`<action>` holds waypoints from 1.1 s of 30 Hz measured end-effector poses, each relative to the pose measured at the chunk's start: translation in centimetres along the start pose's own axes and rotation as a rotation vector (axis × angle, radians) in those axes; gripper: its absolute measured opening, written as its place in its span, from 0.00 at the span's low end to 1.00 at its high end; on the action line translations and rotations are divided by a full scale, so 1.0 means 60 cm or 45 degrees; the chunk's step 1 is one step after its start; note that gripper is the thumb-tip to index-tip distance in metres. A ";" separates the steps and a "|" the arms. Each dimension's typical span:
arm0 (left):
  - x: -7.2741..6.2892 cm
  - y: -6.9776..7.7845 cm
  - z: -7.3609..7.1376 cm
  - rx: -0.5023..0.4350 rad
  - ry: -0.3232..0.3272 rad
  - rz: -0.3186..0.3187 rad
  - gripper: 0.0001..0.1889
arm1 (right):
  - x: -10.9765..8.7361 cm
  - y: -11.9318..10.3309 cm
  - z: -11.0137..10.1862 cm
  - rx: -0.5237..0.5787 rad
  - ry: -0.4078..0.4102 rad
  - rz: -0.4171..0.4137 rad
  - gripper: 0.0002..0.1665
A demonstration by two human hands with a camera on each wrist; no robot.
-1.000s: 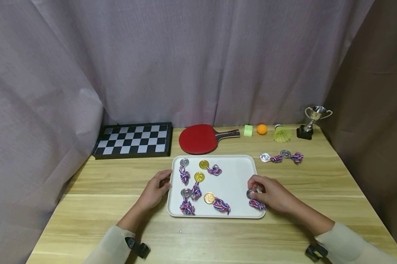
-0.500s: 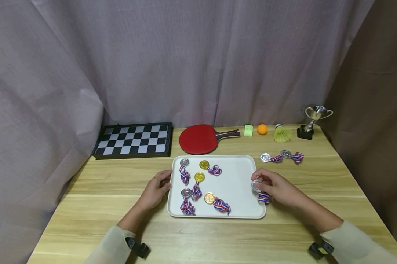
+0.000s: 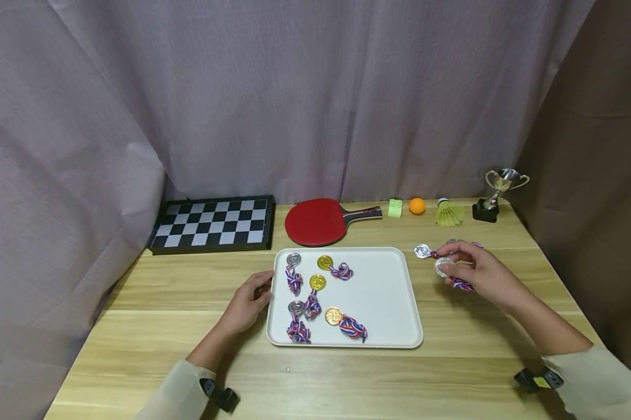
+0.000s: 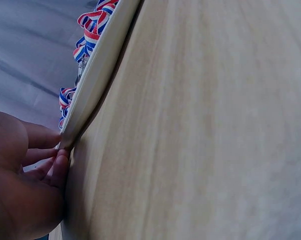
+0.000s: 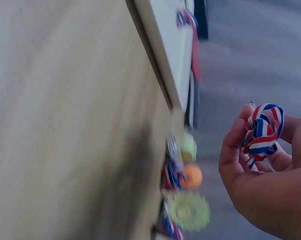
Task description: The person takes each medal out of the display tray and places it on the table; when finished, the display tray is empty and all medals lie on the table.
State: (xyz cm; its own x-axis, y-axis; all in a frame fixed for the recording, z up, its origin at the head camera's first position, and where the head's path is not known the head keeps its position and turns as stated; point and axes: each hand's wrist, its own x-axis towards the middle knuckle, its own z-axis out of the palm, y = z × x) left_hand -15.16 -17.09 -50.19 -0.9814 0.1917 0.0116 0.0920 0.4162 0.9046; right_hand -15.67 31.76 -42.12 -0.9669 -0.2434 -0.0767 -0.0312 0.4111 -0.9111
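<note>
My right hand (image 3: 483, 274) pinches a silver medal (image 3: 444, 268) between thumb and fingers, above the table right of the white tray (image 3: 389, 344). Its striped ribbon (image 5: 263, 131), in red, white and blue, is bunched near the palm in the right wrist view. My left hand (image 3: 246, 304) holds the tray's left rim, fingers bent at the edge in the left wrist view. On the tray lie two silver medals at the left and several gold ones, including one gold medal (image 3: 333, 316) near the front. Another silver medal (image 3: 422, 251) lies beyond the right hand, beside one mostly hidden.
Along the back stand a chessboard (image 3: 210, 224), a red table tennis paddle (image 3: 315, 223), a green block (image 3: 395, 208), an orange ball (image 3: 417, 206), a yellow shuttlecock (image 3: 448, 213) and a small trophy cup (image 3: 499, 192). A grey curtain (image 3: 315, 99) hangs behind the table.
My right hand has lifted the silver medal from the tray's right side and carried it right and away, near the two silver medals on the table. The left hand stays at the tray.
</note>
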 end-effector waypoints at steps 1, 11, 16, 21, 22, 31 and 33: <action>0.000 0.000 0.000 0.001 0.001 0.000 0.26 | 0.001 0.002 -0.012 -0.010 0.036 0.007 0.20; 0.000 -0.001 0.001 0.006 -0.003 0.001 0.26 | 0.013 0.058 -0.138 0.101 0.243 0.089 0.11; 0.000 -0.002 0.001 0.010 -0.004 0.005 0.26 | 0.027 0.097 -0.166 -0.026 0.293 0.157 0.06; 0.000 -0.001 0.001 0.006 -0.002 0.005 0.26 | 0.048 0.137 -0.179 -0.194 0.336 0.185 0.20; 0.000 0.000 0.001 0.007 -0.001 0.004 0.26 | 0.052 0.144 -0.180 -0.228 0.342 0.193 0.21; 0.001 -0.002 0.001 0.015 0.000 -0.002 0.26 | 0.081 0.174 -0.172 -0.439 0.380 0.180 0.19; 0.000 -0.003 0.001 0.017 0.001 0.001 0.26 | 0.084 0.176 -0.170 -0.441 0.374 0.161 0.19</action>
State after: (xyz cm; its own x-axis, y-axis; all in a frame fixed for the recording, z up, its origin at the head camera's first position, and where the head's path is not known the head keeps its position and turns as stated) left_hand -15.17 -17.13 -50.34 -0.9814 0.1915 0.0122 0.0946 0.4280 0.8988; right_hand -23.44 43.84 -48.00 -0.9977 0.0655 -0.0149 0.0568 0.7026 -0.7093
